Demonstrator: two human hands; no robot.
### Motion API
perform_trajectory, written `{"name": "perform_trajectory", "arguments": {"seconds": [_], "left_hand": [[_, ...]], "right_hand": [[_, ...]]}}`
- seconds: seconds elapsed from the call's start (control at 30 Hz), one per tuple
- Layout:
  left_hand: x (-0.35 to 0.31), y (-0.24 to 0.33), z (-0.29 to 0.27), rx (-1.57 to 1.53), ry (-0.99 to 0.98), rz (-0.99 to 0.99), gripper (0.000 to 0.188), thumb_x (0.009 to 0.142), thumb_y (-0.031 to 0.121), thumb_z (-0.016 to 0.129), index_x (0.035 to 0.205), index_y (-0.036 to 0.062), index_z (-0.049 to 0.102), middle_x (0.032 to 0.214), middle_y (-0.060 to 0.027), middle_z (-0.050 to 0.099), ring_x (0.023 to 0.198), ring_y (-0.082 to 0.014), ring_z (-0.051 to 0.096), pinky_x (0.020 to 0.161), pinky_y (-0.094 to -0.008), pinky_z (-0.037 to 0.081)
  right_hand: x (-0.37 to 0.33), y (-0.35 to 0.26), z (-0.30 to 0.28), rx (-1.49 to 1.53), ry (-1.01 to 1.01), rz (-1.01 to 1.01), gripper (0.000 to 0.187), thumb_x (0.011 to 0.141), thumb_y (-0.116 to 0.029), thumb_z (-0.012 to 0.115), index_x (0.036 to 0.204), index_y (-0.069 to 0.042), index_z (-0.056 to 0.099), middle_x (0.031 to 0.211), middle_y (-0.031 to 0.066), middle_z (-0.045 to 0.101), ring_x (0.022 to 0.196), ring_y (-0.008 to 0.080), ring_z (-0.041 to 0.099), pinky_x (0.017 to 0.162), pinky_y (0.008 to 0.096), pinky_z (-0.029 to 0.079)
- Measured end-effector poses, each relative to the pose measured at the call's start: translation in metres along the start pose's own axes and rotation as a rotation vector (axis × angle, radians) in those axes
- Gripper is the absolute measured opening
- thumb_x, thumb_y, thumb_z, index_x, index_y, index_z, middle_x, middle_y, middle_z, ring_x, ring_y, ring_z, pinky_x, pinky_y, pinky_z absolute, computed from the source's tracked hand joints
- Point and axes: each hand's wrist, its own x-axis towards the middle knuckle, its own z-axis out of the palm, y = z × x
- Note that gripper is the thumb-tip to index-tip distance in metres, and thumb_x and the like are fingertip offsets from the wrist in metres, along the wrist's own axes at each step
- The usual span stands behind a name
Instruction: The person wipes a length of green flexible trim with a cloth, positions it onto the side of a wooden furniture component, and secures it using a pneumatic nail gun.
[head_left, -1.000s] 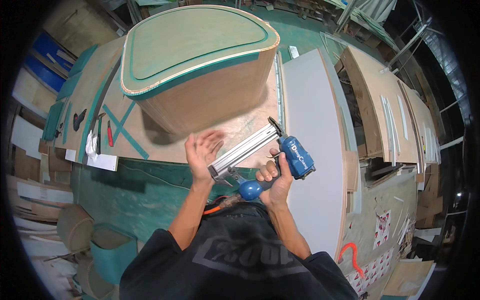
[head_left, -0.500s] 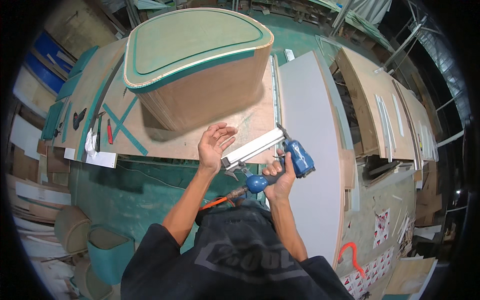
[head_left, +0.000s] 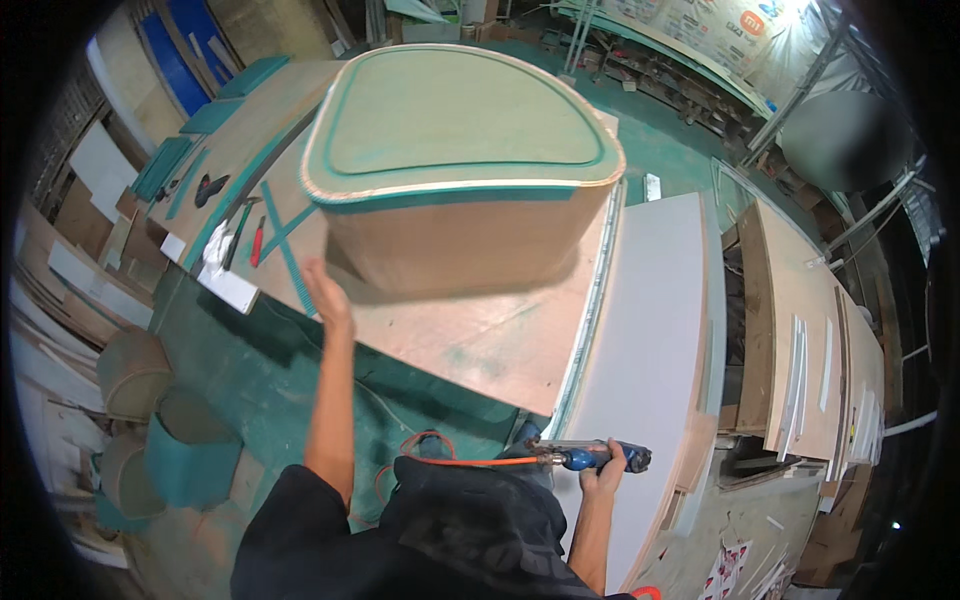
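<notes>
In my right hand (head_left: pixel 604 478) is a blue pneumatic nail gun (head_left: pixel 578 459), fingers closed around its grip, low over the pale panel's near left edge. An orange air hose (head_left: pixel 482 462) runs left from it. My left hand (head_left: pixel 328 294) holds nothing; its fingers stretch forward, slightly blurred, beside crossed green strips (head_left: pixel 284 240) at the table's near edge. Beyond it stands a large D-shaped wooden piece (head_left: pixel 455 240) with a green-edged top, upright on the plywood table (head_left: pixel 455 345).
A red-handled knife (head_left: pixel 257 243), a hammer (head_left: pixel 240 230) and a cordless drill (head_left: pixel 210 190) lie at the left. The long pale panel (head_left: pixel 650 310) flanks the table's right side. Curved wooden shells (head_left: pixel 190 455) stand on the floor at lower left.
My right hand has lowered the nail gun toward me and to the right. My left hand has swung left, away from the gun. The view has shifted too.
</notes>
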Motion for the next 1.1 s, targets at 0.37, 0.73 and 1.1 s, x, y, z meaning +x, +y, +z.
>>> {"name": "perform_trajectory", "arguments": {"seconds": [0.37,0.73,1.1], "left_hand": [[0.086,-0.034,0.079,-0.598,0.187,0.016,0.060,0.111,0.044,0.029,0.147,0.0003,0.048,0.146,-0.0128,0.053,0.131,-0.0270,0.051,0.115,-0.0386,0.039],[-0.170,0.008,0.096,0.197,-0.408,-0.416,0.075,0.108,0.058,0.028,0.139,-0.0042,0.056,0.130,-0.0215,0.064,0.119,-0.0300,0.061,0.104,-0.0380,0.047],[-0.161,-0.082,-0.052,0.017,0.136,-0.674,0.014,0.096,0.012,0.059,0.097,0.0027,0.068,0.077,-0.0090,0.071,0.057,-0.0139,0.063,0.053,-0.0286,0.050]], "right_hand": [[0.077,-0.030,0.140,-0.089,-0.380,0.401,0.018,0.094,-0.027,0.064,0.106,-0.014,0.062,0.063,-0.0028,0.040,0.057,0.0141,0.045,0.058,0.0335,0.046],[0.136,0.007,0.185,-0.181,-0.657,0.668,0.022,0.098,-0.030,0.056,0.102,-0.011,0.065,0.064,-0.0013,0.051,0.061,0.0143,0.054,0.065,0.0314,0.051],[0.084,0.091,0.186,-0.286,-0.503,0.477,0.037,0.098,-0.041,0.057,0.088,-0.006,0.053,0.077,0.0079,0.052,0.087,0.0252,0.057,0.087,0.0397,0.051]]}}
